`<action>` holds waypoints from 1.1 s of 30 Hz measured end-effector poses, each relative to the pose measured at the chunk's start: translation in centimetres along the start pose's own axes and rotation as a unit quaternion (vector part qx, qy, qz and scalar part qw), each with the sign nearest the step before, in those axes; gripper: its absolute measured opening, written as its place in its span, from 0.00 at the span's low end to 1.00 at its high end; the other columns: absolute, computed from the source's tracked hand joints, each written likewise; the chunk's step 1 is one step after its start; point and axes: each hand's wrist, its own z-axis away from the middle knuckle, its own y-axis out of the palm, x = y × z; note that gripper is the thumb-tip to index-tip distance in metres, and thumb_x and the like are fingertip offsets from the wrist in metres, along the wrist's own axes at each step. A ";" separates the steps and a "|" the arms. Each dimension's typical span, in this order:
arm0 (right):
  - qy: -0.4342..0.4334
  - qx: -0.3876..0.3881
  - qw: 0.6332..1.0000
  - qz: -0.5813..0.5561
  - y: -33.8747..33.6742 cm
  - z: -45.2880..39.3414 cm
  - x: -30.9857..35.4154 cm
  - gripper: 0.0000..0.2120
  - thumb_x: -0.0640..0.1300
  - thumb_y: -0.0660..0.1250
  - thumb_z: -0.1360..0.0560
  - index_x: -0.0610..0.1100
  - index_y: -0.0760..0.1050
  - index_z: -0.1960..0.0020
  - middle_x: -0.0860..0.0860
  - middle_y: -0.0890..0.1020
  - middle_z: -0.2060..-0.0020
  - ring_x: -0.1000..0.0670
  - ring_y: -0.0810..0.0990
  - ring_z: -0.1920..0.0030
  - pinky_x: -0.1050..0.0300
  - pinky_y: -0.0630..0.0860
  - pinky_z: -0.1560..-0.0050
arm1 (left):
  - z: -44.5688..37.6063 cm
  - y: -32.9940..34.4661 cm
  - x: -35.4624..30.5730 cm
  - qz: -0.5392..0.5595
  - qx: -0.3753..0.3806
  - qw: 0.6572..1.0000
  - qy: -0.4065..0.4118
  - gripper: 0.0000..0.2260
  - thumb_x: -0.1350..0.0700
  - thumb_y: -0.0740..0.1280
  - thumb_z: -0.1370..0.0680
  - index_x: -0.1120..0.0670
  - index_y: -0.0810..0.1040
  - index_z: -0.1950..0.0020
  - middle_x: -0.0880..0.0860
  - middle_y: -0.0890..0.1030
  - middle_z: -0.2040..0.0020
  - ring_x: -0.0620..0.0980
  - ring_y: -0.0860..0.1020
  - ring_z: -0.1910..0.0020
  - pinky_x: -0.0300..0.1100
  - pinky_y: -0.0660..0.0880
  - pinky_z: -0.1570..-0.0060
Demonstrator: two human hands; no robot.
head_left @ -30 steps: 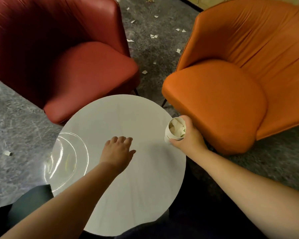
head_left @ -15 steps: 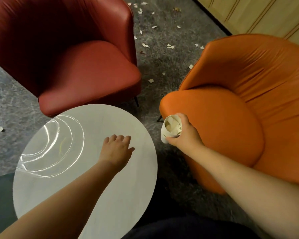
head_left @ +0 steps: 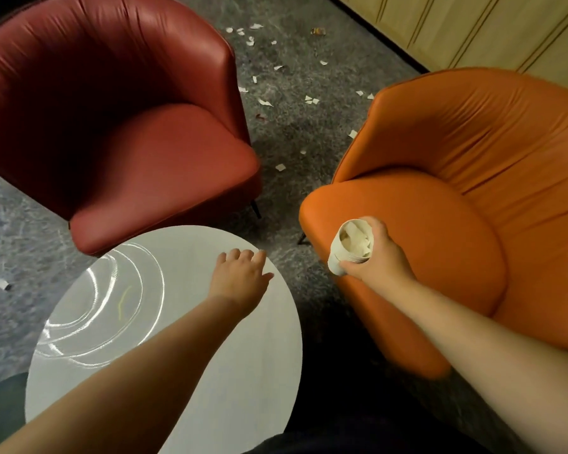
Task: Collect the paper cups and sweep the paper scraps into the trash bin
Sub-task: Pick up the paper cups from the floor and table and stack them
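Swinging off the table (head_left: pixel 164 401) toward floor scraps (head_left: pixel 311 100); right hand (head_left: pixel 379 257) still clamped on stuffed cups (head_left: pixel 350 245), left hand (head_left: pixel 238 278) loose, holding nothing.

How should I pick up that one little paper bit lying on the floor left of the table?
Pinch the paper scrap from above, thumb and finger on its two long sides. It lies flat on the grey carpet with open floor around it, so nothing blocks a grip from the top. The left hand is free; the right hand holds the cup.
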 end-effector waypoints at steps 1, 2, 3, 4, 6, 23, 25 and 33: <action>-0.002 -0.002 1.000 0.001 -0.4 -0.9 -0.1 0.38 0.46 0.79 0.39 0.55 0.64 0.35 0.57 0.75 0.48 0.54 0.74 0.52 0.65 0.67 0.57 | -0.8 -0.1 -0.4 -0.002 0.002 1.000 0.002 0.23 0.41 0.52 0.18 0.50 0.63 0.26 0.53 0.72 0.30 0.57 0.68 0.32 0.51 0.62 0.32; -0.004 -0.002 1.000 0.001 -0.8 -1.9 -0.3 0.38 0.47 0.79 0.39 0.56 0.64 0.35 0.57 0.75 0.48 0.54 0.74 0.52 0.66 0.67 0.59 | -1.7 -0.3 -0.8 -0.004 0.003 1.000 0.004 0.23 0.41 0.52 0.18 0.50 0.63 0.26 0.53 0.72 0.31 0.57 0.68 0.32 0.51 0.62 0.32; -0.005 -0.001 1.000 0.001 -1.2 -3.0 -0.4 0.38 0.47 0.79 0.39 0.56 0.64 0.35 0.57 0.75 0.49 0.54 0.74 0.52 0.69 0.66 0.62 | -2.7 -0.5 -1.2 -0.005 0.003 1.000 0.005 0.23 0.41 0.52 0.18 0.50 0.63 0.27 0.53 0.72 0.31 0.57 0.68 0.33 0.51 0.63 0.33; -0.007 0.003 1.000 0.001 -1.7 -4.2 -0.5 0.38 0.47 0.80 0.40 0.56 0.63 0.35 0.57 0.75 0.48 0.54 0.74 0.52 0.71 0.66 0.63 | -3.8 -0.8 -1.6 -0.004 0.003 1.000 0.004 0.23 0.41 0.53 0.18 0.50 0.63 0.27 0.53 0.73 0.32 0.56 0.69 0.33 0.50 0.63 0.34; -0.013 0.017 1.000 0.006 -3.0 -6.8 -0.8 0.40 0.48 0.80 0.40 0.56 0.63 0.34 0.57 0.75 0.47 0.54 0.73 0.51 0.68 0.67 0.60 | -6.3 -1.5 -2.5 -0.001 0.004 1.000 -0.004 0.23 0.40 0.54 0.19 0.50 0.63 0.27 0.52 0.74 0.33 0.56 0.69 0.34 0.50 0.63 0.35; -0.076 0.006 0.997 -0.027 -12.3 -24.1 0.0 0.38 0.47 0.81 0.42 0.56 0.65 0.38 0.66 0.74 0.52 0.58 0.73 0.52 0.80 0.65 0.60 | -25.0 -11.5 -6.9 -0.014 -0.040 0.999 -0.028 0.24 0.41 0.55 0.19 0.50 0.62 0.26 0.52 0.75 0.35 0.56 0.69 0.35 0.52 0.61 0.33; -0.078 0.009 0.997 -0.023 -12.4 -25.9 0.6 0.39 0.47 0.81 0.42 0.58 0.64 0.39 0.68 0.73 0.52 0.60 0.72 0.52 0.78 0.65 0.60 | -27.0 -12.3 -6.7 -0.016 -0.043 0.999 -0.022 0.24 0.41 0.55 0.19 0.50 0.62 0.26 0.52 0.74 0.34 0.56 0.69 0.34 0.52 0.61 0.33; -0.082 -0.023 0.996 -0.011 -11.2 -36.4 4.4 0.40 0.47 0.81 0.42 0.55 0.64 0.36 0.60 0.74 0.49 0.57 0.72 0.52 0.69 0.65 0.58 | -37.8 -15.3 -2.9 -0.036 -0.028 0.999 0.016 0.25 0.41 0.55 0.19 0.50 0.59 0.24 0.52 0.73 0.32 0.55 0.67 0.32 0.53 0.59 0.31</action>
